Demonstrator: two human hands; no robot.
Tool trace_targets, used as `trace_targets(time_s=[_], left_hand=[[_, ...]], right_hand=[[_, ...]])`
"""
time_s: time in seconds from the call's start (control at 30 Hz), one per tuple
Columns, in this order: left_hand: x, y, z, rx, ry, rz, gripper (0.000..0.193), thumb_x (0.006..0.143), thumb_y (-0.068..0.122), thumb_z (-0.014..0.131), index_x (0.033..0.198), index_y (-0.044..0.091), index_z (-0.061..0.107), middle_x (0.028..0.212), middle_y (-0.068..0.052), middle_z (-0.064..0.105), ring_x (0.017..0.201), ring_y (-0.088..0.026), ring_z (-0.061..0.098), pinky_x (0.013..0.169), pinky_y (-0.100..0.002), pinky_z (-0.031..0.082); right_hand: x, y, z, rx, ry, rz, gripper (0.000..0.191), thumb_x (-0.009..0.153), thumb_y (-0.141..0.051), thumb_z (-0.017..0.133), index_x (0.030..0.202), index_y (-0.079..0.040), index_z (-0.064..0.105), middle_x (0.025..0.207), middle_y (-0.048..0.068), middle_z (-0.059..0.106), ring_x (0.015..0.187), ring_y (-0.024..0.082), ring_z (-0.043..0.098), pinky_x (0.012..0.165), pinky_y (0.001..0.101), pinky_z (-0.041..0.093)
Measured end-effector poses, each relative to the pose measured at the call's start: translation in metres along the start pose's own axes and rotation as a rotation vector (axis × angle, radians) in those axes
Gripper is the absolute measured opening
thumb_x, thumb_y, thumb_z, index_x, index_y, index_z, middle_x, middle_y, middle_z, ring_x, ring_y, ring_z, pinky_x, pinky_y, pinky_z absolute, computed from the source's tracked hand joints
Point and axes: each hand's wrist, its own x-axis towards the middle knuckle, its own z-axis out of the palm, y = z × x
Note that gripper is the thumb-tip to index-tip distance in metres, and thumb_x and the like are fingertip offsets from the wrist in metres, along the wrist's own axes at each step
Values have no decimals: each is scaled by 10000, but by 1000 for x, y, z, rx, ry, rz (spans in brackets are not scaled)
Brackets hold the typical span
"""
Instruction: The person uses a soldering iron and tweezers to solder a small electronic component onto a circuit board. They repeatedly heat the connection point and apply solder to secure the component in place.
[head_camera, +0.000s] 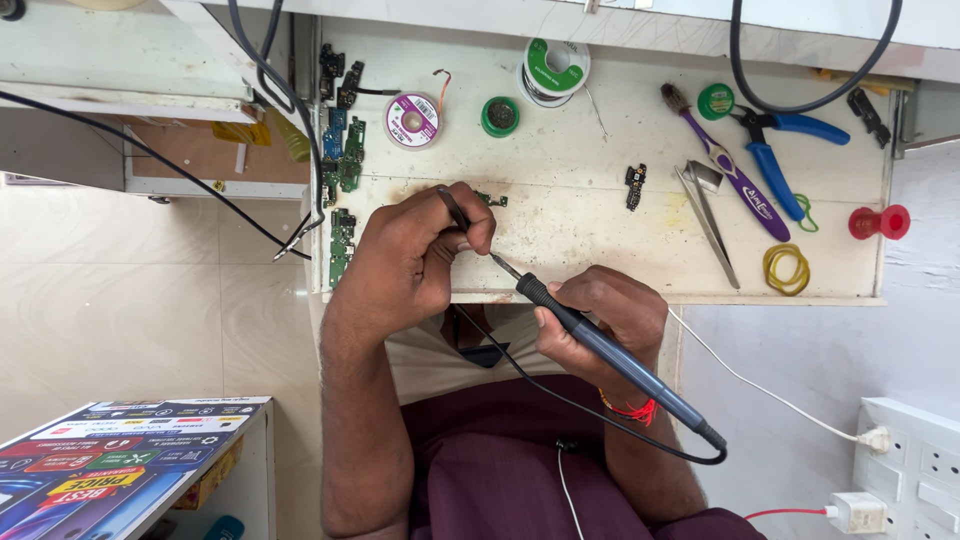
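Stained white workbench (600, 160), tiled floor (120, 300), wall sockets (915, 470).

white bench (600, 150) | solder spools (553, 70) | pliers (775, 150) | tweezers (708, 215) | circuit boards (345, 150)

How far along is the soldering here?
Done: tools are laid out, with pliers, spare tweezers and solder spools on the bench. In hand: the right hand holds the soldering iron with its tip at the spot where the left hand holds tweezers; the part there is too small to make out. Left: several green boards lie untouched along the bench's edge.
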Motion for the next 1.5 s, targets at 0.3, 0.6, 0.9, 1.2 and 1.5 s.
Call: trace_targets(time_s=[0.3,0.6,0.9,1.2,1.5], left_hand=[[0,0,1,-20,-2,0,327,758,-240,420,926,-18,592,910,-80,702,864,-182,725,781,-292,605],[0,2,-1,-13,-5,-8,345,758,-244,409,920,-7,600,901,-73,706,845,-187,719,775,-296,598],[1,8,-3,27,7,50,305,718,-233,407,890,-26,550,941,-113,706,893,-218,727,835,-313,594],[8,41,8,-26,15,-58,311,787,-229,407,915,-2,578,861,-88,699,855,-185,735,815,-297,602],[3,46,3,-37,12,-76,315,789,-224,400,906,18,564,821,-81,682,826,-175,718,802,-287,587]], right_hand=[[-9,10,2,-2,49,-59,215,803,-79,797,901,-56,608,754,94,678,650,153,684,584,262,527],[-39,38,18,198,380,-174,335,1076,-265,746,1299,-134,532,911,152,641,709,206,686,609,314,634],[-23,20,-19,313,528,-388,378,1054,-407,545,1230,-89,443,748,125,708,654,212,736,552,358,633],[127,23,-150,-604,581,-494,199,1076,-153,678,1143,-53,520,1237,263,722,1285,388,649,1140,541,455],[183,7,-161,-739,387,-349,390,1119,-307,668,1376,-32,566,1160,55,728,1312,301,586,1169,614,117]])
